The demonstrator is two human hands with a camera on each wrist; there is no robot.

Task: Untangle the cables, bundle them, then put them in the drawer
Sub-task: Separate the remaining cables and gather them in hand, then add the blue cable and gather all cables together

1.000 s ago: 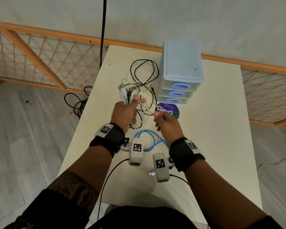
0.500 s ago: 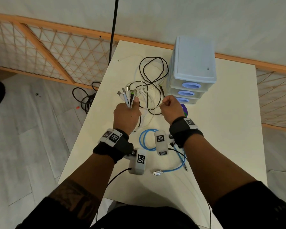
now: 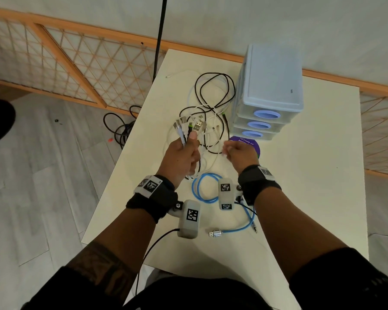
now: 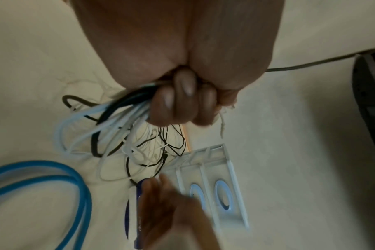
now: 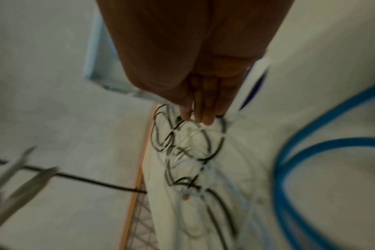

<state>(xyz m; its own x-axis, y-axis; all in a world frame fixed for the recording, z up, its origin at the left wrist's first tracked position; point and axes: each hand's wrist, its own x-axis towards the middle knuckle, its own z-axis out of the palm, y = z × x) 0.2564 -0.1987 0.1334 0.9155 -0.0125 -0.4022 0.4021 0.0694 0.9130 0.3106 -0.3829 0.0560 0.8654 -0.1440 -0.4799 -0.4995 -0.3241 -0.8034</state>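
My left hand (image 3: 183,153) is raised over the table, fist closed round a bunch of white and black cables (image 4: 109,118). Their USB plugs (image 3: 189,127) fan out above the thumb. The rest of the tangle (image 3: 211,113) trails from the fist onto the table beside the drawer unit (image 3: 271,90), whose three drawers are closed. My right hand (image 3: 238,151) hovers at the tangle's right edge. Its fingers (image 5: 203,110) are straight and together, tips at a black loop, gripping nothing that I can see. A blue cable (image 3: 202,189) lies coiled below my hands.
A round purple sticker (image 3: 254,144) lies in front of the drawers, partly under my right hand. The cream table (image 3: 300,186) stretches out to the right. More black cable (image 3: 121,128) lies on the floor at the left, beside a wooden lattice.
My right hand has gone from a closed pinch on a white cable to straight fingers and sits slightly lower right. The left hand keeps its grip on the plug ends.
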